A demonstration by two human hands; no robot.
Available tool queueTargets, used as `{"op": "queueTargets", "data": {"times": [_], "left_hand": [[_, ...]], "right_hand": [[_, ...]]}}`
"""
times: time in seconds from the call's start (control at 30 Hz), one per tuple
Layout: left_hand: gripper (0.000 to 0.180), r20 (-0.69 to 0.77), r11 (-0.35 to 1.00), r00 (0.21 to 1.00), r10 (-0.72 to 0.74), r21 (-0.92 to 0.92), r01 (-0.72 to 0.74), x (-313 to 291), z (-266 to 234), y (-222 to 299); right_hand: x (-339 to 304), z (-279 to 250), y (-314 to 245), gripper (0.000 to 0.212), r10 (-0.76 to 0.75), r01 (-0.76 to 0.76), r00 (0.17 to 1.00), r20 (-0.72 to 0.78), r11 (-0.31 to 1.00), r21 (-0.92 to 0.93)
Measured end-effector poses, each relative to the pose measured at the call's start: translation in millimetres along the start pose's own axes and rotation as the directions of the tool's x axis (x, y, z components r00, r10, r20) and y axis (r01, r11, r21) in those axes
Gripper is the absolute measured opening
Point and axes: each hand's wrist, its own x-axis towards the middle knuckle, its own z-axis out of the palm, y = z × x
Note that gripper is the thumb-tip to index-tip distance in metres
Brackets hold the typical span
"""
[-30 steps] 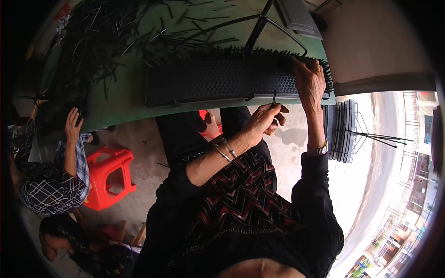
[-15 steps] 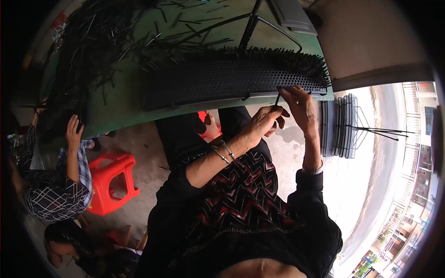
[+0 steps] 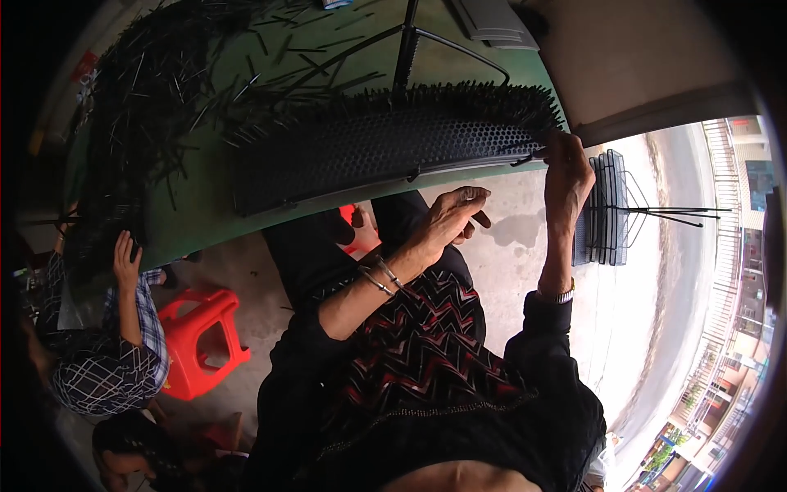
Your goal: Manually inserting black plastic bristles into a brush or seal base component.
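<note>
A long black panel [image 3: 385,156] full of small holes lies along the near edge of the green table [image 3: 197,225]. Dense rows of thin black strips [image 3: 459,100] stick out of its far side. At the panel's right end my right hand [image 3: 569,176] is closed in a pinch. A thin black strip [image 3: 529,157] seems to come out leftward from its fingertips, along the panel's near edge. My left hand [image 3: 459,215] hovers below that edge, apart from the panel. Its fingers are loosely bent and spread, and I see nothing between them.
Loose black strips [image 3: 164,82] heap on the table's left part. A black metal stand [image 3: 407,49] rises behind the panel; grey sheets [image 3: 492,23] lie at the far right. Racks [image 3: 607,209] stand right of the table. At left are a red stool [image 3: 205,340] and a co-worker's hand [image 3: 125,261].
My right hand has moved right along the panel to its end. My left hand has dropped slightly left, away from the panel; the strip that ran between the hands no longer shows there.
</note>
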Motion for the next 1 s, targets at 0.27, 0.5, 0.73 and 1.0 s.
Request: {"op": "queueTargets", "data": {"times": [0.27,0.5,0.73,1.0], "left_hand": [[0.027,0.000,0.999,0.999,0.032,0.029,-0.032,-4,-3,0],[0.025,-0.060,0.997,0.997,0.040,0.062,-0.036,-13,-11,7],[0.026,-0.158,0.978,0.967,0.203,0.079,-0.192,-34,-23,26],[0.031,-0.545,0.636,0.342,0.765,0.555,-0.537,-110,-90,54]], "right_hand": [[27,23,26,0.013,-0.308,0.248,0.931,-0.196,0.927,-0.281],[29,36,46,0.015,-0.311,0.268,0.940,-0.141,0.928,-0.260],[35,40,37,0.019,-0.275,0.256,0.961,0.003,0.889,-0.381],[-23,40,21,0.046,0.176,-0.202,0.960,0.215,0.974,0.103]]}}
